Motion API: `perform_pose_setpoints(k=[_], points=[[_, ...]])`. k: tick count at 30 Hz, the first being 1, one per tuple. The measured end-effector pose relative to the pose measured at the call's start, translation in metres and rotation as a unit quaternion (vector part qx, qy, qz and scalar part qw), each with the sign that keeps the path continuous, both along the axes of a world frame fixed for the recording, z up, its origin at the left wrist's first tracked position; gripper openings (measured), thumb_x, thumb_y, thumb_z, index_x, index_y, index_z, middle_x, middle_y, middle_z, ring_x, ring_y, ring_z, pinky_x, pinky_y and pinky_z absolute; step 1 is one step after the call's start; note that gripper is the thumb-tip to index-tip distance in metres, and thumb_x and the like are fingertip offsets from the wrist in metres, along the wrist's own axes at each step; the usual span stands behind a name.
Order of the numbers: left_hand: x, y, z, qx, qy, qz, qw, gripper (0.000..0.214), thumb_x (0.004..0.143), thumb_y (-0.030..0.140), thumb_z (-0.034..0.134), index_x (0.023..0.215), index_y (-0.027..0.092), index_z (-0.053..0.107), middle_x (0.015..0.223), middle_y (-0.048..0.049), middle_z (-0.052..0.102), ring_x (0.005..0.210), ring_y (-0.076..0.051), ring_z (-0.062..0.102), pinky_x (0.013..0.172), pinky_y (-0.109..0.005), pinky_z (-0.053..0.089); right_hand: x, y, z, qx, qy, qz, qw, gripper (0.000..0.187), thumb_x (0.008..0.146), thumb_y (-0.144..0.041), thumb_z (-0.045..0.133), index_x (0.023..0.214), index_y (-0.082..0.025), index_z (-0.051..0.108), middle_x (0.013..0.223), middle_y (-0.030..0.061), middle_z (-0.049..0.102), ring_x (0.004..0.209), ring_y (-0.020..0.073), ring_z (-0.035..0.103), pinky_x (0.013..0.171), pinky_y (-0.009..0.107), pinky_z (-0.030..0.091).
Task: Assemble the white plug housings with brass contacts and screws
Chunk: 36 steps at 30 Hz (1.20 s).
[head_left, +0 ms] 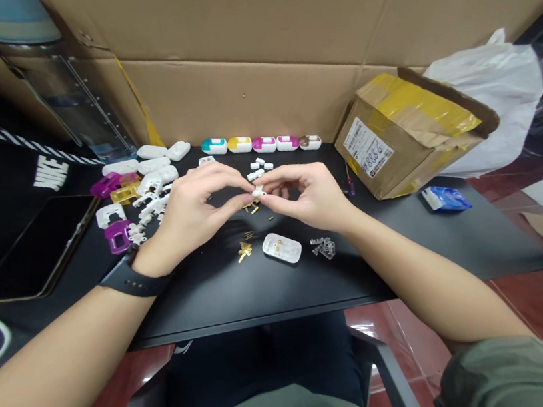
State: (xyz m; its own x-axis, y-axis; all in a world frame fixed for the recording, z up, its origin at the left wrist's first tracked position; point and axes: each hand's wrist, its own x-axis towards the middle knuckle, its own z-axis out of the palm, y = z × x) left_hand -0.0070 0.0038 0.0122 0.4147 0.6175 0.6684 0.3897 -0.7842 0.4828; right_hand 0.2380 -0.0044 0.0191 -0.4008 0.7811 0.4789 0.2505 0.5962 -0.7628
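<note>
A small white plastic part (258, 192) is pinched between the fingertips of my left hand (201, 203) and my right hand (305, 195), above the middle of the black table. Its finer shape is partly hidden by the fingers. Just beneath lie small brass pieces (252, 207); nearer me is a pile of brass parts (244, 252). A white oval shell (282, 248) with tiny brass bits on it lies in front, beside several clear plastic pieces (324, 247). Small white blocks (260, 166) sit behind my fingertips.
Capsule-shaped cases (264, 144) with coloured tops line the back. White shells (155, 166) and purple frames (118, 237) crowd the left, near a phone (38, 246) and a water bottle (69, 97). A cardboard box (394, 139) and blue packet (446, 198) stand right.
</note>
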Motion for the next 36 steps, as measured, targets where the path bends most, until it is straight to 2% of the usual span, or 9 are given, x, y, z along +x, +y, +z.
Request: perform_pose_setpoints(k=[7, 13, 16, 19, 21, 23, 27, 32, 36], points=[[0.0, 0.002, -0.002, 0.028, -0.005, -0.026, 0.999, 0.012, 0.102, 0.039, 0.082, 0.104, 0.028, 0.086, 0.102, -0.0037, 0.085, 0.096, -0.022, 0.076, 0.093, -0.039, 0.059, 0.005, 0.002, 0.003, -0.033, -0.021, 0.036, 0.999, 0.027, 0.097, -0.041, 0.085, 0.112, -0.019, 0.09, 0.093, 0.0054, 0.085, 0.075, 0.0153, 0.071, 0.066, 0.028, 0.056], [0.003, 0.0, -0.002, 0.019, -0.006, -0.023, 1.0, 0.009, 0.101, 0.036, 0.082, 0.101, 0.027, 0.086, 0.099, -0.0029, 0.085, 0.094, -0.022, 0.075, 0.093, -0.038, 0.058, 0.003, 0.001, 0.003, -0.032, 0.001, 0.07, 0.997, 0.031, 0.09, -0.03, 0.091, 0.117, -0.018, 0.084, 0.105, 0.0057, 0.082, 0.081, 0.0153, 0.073, 0.076, 0.03, 0.061], [0.003, -0.002, -0.001, 0.007, 0.001, -0.021, 1.0, 0.01, 0.102, 0.035, 0.081, 0.1, 0.027, 0.086, 0.1, -0.0031, 0.084, 0.095, -0.022, 0.074, 0.092, -0.038, 0.057, 0.003, -0.001, 0.005, -0.013, -0.022, 0.059, 0.998, 0.027, 0.094, -0.028, 0.085, 0.119, -0.018, 0.081, 0.105, 0.0051, 0.082, 0.083, 0.0155, 0.073, 0.078, 0.03, 0.061], [0.001, -0.002, 0.001, -0.024, 0.009, -0.003, 1.0, 0.015, 0.105, 0.037, 0.075, 0.102, 0.025, 0.084, 0.1, -0.0036, 0.083, 0.096, -0.023, 0.074, 0.094, -0.038, 0.056, 0.012, 0.001, 0.014, 0.037, -0.101, 0.048, 0.993, 0.026, 0.095, -0.022, 0.079, 0.121, -0.019, 0.081, 0.102, 0.0046, 0.081, 0.084, 0.0163, 0.072, 0.08, 0.03, 0.06], [-0.001, -0.003, 0.003, -0.061, 0.048, -0.033, 0.996, 0.018, 0.104, 0.04, 0.075, 0.104, 0.023, 0.082, 0.102, -0.0038, 0.082, 0.096, -0.023, 0.074, 0.094, -0.037, 0.055, 0.022, 0.004, 0.024, 0.057, -0.182, 0.067, 0.979, 0.02, 0.093, -0.017, 0.077, 0.112, -0.019, 0.084, 0.097, 0.0043, 0.081, 0.082, 0.0165, 0.071, 0.079, 0.03, 0.059], [-0.003, -0.003, 0.004, -0.085, 0.127, -0.092, 0.984, 0.025, 0.101, 0.046, 0.079, 0.11, 0.023, 0.082, 0.108, -0.0044, 0.082, 0.102, -0.025, 0.075, 0.096, -0.038, 0.053, 0.034, 0.008, 0.033, 0.043, -0.227, 0.096, 0.968, 0.015, 0.09, -0.015, 0.077, 0.102, -0.019, 0.085, 0.099, 0.0049, 0.082, 0.082, 0.0167, 0.073, 0.078, 0.03, 0.061], [-0.001, -0.007, -0.002, -0.09, 0.251, -0.15, 0.952, 0.043, 0.099, 0.056, 0.083, 0.131, 0.028, 0.079, 0.133, -0.0061, 0.08, 0.131, -0.032, 0.068, 0.112, -0.046, 0.044, 0.048, 0.01, 0.046, -0.023, -0.252, 0.132, 0.958, 0.009, 0.094, -0.02, 0.079, 0.099, -0.021, 0.086, 0.1, 0.0045, 0.085, 0.083, 0.0174, 0.079, 0.079, 0.029, 0.064], [0.006, -0.014, -0.01, -0.097, 0.289, -0.165, 0.938, 0.037, 0.101, 0.049, 0.081, 0.132, 0.027, 0.078, 0.14, -0.0077, 0.076, 0.139, -0.034, 0.064, 0.116, -0.049, 0.041, 0.052, 0.009, 0.051, -0.062, -0.284, 0.153, 0.944, 0.011, 0.097, -0.023, 0.079, 0.1, -0.022, 0.089, 0.098, 0.0029, 0.088, 0.082, 0.0182, 0.082, 0.08, 0.029, 0.064], [0.009, -0.015, -0.01, -0.119, 0.25, -0.136, 0.951, 0.049, 0.099, 0.059, 0.082, 0.135, 0.027, 0.075, 0.142, -0.0083, 0.076, 0.135, -0.035, 0.067, 0.115, -0.05, 0.046, 0.051, 0.012, 0.047, 0.001, -0.259, 0.101, 0.961, 0.01, 0.096, -0.022, 0.08, 0.099, -0.021, 0.089, 0.097, 0.0036, 0.088, 0.084, 0.0189, 0.081, 0.078, 0.03, 0.061]])
